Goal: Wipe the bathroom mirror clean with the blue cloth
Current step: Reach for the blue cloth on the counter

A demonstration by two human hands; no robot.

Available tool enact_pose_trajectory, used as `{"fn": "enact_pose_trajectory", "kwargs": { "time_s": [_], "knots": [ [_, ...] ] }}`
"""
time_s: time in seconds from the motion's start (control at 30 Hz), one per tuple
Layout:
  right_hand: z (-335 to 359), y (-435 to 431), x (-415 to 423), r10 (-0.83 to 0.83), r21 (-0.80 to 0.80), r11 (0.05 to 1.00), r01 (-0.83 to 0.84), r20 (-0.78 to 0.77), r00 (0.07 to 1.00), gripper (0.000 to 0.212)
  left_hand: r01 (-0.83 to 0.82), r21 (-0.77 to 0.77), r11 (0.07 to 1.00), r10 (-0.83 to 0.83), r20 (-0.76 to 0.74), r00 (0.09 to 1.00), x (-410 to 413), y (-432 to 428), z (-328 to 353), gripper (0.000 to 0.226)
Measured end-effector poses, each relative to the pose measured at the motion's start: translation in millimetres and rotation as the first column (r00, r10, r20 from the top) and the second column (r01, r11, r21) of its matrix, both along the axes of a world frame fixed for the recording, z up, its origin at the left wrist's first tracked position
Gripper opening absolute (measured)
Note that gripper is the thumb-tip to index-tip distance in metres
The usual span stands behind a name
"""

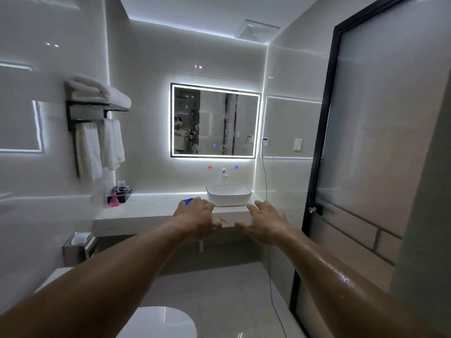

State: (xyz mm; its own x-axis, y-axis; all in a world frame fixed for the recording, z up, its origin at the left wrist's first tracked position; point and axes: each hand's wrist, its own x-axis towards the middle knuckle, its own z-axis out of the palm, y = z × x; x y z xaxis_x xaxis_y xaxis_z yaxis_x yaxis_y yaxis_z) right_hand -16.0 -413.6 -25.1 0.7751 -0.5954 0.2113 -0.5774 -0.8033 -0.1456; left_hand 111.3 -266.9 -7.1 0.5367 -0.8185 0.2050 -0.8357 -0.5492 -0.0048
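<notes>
The lit rectangular mirror (214,120) hangs on the far wall above the counter, with smears on its glass. A blue cloth (187,201) lies on the white counter (151,208), left of the basin; only a corner of it shows behind my left hand. My left hand (197,217) is stretched forward with fingers spread, empty, in front of the cloth. My right hand (264,222) reaches out beside it, fingers apart and empty, below the basin's right side. Both forearms are extended, and the right one looks wet.
A white basin (229,195) with a tap (224,175) sits on the counter. A towel rack (95,118) hangs at left, a tray with a pink bottle (114,200) beneath. A toilet lid (161,323) is below, a dark-framed glass door (366,142) right, and a cable (267,191) hangs down.
</notes>
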Motion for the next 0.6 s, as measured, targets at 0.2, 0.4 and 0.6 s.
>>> {"fn": "enact_pose_trajectory", "kwargs": {
  "time_s": [0.2,0.4,0.6],
  "knots": [
    [-16,-70,64,0.001,-0.018,1.0,-0.001,-0.024,1.0,0.08,0.004,-0.033,0.999,-0.005,-0.031,1.0,60,-71,-10,0.054],
    [-27,-140,142,-0.041,0.004,0.999,0.041,-0.009,0.999,0.083,0.057,-0.042,0.997,-0.057,0.0,0.998,142,-144,-23,0.06],
    [-25,-203,221,-0.07,0.003,0.998,0.07,0.024,0.997,0.082,0.114,-0.03,0.993,-0.114,0.014,0.993,224,-210,-23,0.059]
  ]
}}
